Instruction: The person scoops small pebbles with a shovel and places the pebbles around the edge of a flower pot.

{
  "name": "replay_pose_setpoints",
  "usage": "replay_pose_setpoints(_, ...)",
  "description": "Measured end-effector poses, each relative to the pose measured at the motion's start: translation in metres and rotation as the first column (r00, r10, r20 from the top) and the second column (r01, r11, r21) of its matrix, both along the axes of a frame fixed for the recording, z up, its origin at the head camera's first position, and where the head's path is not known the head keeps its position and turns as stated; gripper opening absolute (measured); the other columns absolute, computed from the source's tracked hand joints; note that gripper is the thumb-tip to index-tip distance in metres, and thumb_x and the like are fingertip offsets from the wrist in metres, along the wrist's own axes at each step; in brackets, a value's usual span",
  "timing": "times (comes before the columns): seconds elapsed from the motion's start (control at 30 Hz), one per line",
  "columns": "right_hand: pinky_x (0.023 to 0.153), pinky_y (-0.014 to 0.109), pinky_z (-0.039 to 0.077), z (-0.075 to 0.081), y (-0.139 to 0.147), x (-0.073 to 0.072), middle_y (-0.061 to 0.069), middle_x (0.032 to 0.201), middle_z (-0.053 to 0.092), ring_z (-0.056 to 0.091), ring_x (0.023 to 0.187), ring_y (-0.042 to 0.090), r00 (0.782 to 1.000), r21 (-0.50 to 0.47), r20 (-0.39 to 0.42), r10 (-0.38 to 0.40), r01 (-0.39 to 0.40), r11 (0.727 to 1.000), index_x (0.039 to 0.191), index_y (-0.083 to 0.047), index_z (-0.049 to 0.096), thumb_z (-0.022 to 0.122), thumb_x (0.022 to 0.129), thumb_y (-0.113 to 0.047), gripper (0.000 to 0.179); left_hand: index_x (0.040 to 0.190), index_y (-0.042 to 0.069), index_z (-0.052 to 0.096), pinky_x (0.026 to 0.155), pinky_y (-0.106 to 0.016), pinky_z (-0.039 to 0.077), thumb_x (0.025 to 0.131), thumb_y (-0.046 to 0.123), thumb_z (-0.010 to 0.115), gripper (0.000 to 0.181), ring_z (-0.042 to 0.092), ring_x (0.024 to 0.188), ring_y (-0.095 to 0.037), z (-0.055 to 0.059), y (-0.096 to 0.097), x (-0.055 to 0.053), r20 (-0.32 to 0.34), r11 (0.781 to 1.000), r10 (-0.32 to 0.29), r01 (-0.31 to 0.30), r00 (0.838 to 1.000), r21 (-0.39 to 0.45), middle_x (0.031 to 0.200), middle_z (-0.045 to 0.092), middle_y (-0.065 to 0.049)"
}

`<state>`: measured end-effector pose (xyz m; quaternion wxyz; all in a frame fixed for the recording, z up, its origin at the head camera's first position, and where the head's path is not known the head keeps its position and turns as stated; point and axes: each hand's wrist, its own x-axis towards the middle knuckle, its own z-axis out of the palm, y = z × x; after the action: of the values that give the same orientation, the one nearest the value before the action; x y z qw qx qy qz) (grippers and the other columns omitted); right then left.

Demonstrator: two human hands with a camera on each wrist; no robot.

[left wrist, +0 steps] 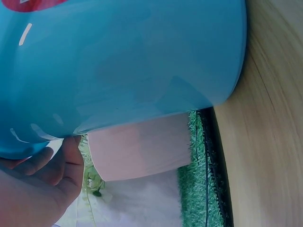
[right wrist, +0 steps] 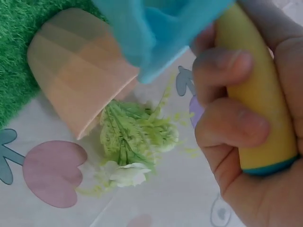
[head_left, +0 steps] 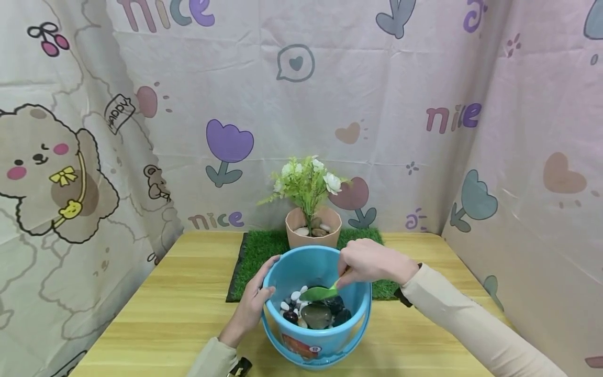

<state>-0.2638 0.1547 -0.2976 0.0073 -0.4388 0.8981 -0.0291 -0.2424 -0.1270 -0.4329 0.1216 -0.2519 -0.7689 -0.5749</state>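
A blue bucket [head_left: 313, 262] stands on the table, with a handle hanging at its front. Dark stones [head_left: 316, 316] and small white pebbles [head_left: 295, 296] lie inside it. My left hand [head_left: 254, 301] grips the bucket's left rim; in the left wrist view, that hand [left wrist: 45, 182] has its fingers bent at the rim. Over the far right side reaches my right hand [head_left: 369, 262], holding a small trowel. Its green blade [head_left: 317, 294] points left above the stones. Up close, the right hand's fingers [right wrist: 227, 120] curl round the trowel's yellow handle [right wrist: 255, 94].
Behind the bucket, a pink flowerpot [head_left: 311, 238] with white flowers [head_left: 332, 183] and stones stands on a green artificial turf mat [head_left: 256, 262]. The wooden table [head_left: 179, 303] extends to both sides. A printed cloth [head_left: 292, 115] hangs at the back and sides.
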Motion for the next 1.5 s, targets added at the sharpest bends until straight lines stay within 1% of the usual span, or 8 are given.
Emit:
replay_pose_setpoints(0.17, 0.045, 0.017, 0.027, -0.002, 0.006, -0.004, -0.021, 0.049, 0.047, 0.037, 0.044, -0.006, 0.997, -0.019, 0.082, -0.01, 0.012, 1.0, 0.059, -0.019, 0.071, 0.074, 0.084, -0.04, 0.033, 0.154, 0.014, 0.031, 0.093, -0.056, 0.049, 0.092, 0.004, 0.037, 0.063, 0.052, 0.127, -0.042, -0.001, 0.0, 0.001, -0.002, 1.0, -0.011, 0.011, 1.0, 0.003, 0.151, 0.042, -0.017)
replay_pose_setpoints(0.3, 0.047, 0.017, 0.027, 0.005, 0.008, -0.003, -0.02, 0.048, 0.047, 0.036, 0.044, -0.004, 0.991, -0.033, 0.135, -0.01, 0.014, 0.999, 0.058, -0.017, 0.072, 0.075, 0.083, -0.039, 0.033, 0.154, 0.014, 0.031, 0.094, -0.057, 0.049, 0.092, 0.004, 0.037, 0.063, 0.052, 0.127, -0.042, 0.0, 0.001, -0.001, -0.008, 1.0, -0.017, 0.017, 1.0, 0.007, 0.151, 0.042, -0.017)
replay_pose_setpoints(0.5, 0.048, 0.016, 0.028, 0.013, 0.005, 0.007, -0.017, 0.046, 0.048, 0.038, 0.044, -0.003, 0.974, 0.037, 0.229, 0.001, -0.01, 0.999, 0.053, -0.017, 0.069, 0.078, 0.081, -0.036, 0.035, 0.154, 0.013, 0.03, 0.093, -0.058, 0.049, 0.092, 0.004, 0.037, 0.063, 0.051, 0.127, -0.043, 0.0, 0.001, -0.002, -0.014, 1.0, -0.02, 0.02, 1.0, 0.005, 0.15, 0.042, -0.019)
replay_pose_setpoints(0.73, 0.047, 0.017, 0.036, 0.01, -0.004, 0.018, -0.021, 0.048, 0.052, 0.045, 0.046, -0.004, 1.0, 0.093, 0.026, 0.007, -0.009, 0.996, 0.053, -0.025, 0.069, 0.081, 0.076, -0.038, 0.03, 0.154, 0.015, 0.031, 0.093, -0.058, 0.049, 0.092, 0.004, 0.037, 0.063, 0.051, 0.128, -0.042, 0.001, 0.001, -0.002, -0.011, 1.0, -0.014, 0.014, 1.0, 0.006, 0.151, 0.042, -0.018)
replay_pose_setpoints(1.0, 0.045, 0.016, 0.034, -0.002, -0.002, 0.018, -0.02, 0.051, 0.055, 0.043, 0.046, -0.005, 0.993, 0.096, -0.116, 0.031, -0.02, 0.995, 0.055, -0.026, 0.067, 0.081, 0.076, -0.04, 0.029, 0.154, 0.015, 0.031, 0.092, -0.058, 0.049, 0.092, 0.004, 0.037, 0.063, 0.053, 0.126, -0.042, 0.0, 0.0, 0.0, -0.003, 1.0, -0.004, 0.004, 1.0, 0.008, 0.151, 0.043, -0.018)
replay_pose_setpoints(1.2, 0.044, 0.017, 0.02, -0.013, 0.005, 0.012, -0.019, 0.048, 0.038, 0.028, 0.045, -0.003, 0.964, 0.075, -0.25, 0.096, -0.08, 0.994, 0.053, -0.028, 0.055, 0.077, 0.08, -0.043, 0.038, 0.154, 0.022, 0.031, 0.094, -0.055, 0.049, 0.091, 0.003, 0.036, 0.066, 0.052, 0.128, -0.039, 0.003, 0.0, 0.001, 0.015, 1.0, -0.015, 0.015, 1.0, 0.021, 0.152, 0.042, -0.014)
replay_pose_setpoints(1.33, 0.045, 0.015, 0.03, -0.02, 0.006, 0.003, -0.017, 0.057, 0.056, 0.044, 0.048, -0.004, 0.933, 0.047, -0.341, 0.117, -0.107, 0.993, 0.064, -0.029, 0.067, 0.073, 0.082, -0.046, 0.026, 0.154, 0.021, 0.03, 0.096, -0.057, 0.047, 0.092, 0.003, 0.036, 0.065, 0.048, 0.132, -0.041, 0.002, 0.0, 0.0, 0.013, 1.0, -0.011, 0.011, 1.0, 0.011, 0.154, 0.038, -0.015)
replay_pose_setpoints(1.5, 0.048, 0.016, 0.037, -0.025, 0.005, -0.003, -0.015, 0.065, 0.061, 0.053, 0.054, 0.0, 0.911, 0.025, -0.394, 0.122, -0.122, 0.992, 0.07, -0.028, 0.072, 0.073, 0.079, -0.048, 0.022, 0.154, 0.023, 0.03, 0.098, -0.055, 0.046, 0.092, 0.003, 0.036, 0.065, 0.046, 0.134, -0.039, 0.001, 0.0, 0.001, 0.019, 1.0, -0.007, 0.007, 1.0, 0.007, 0.154, 0.038, -0.013)
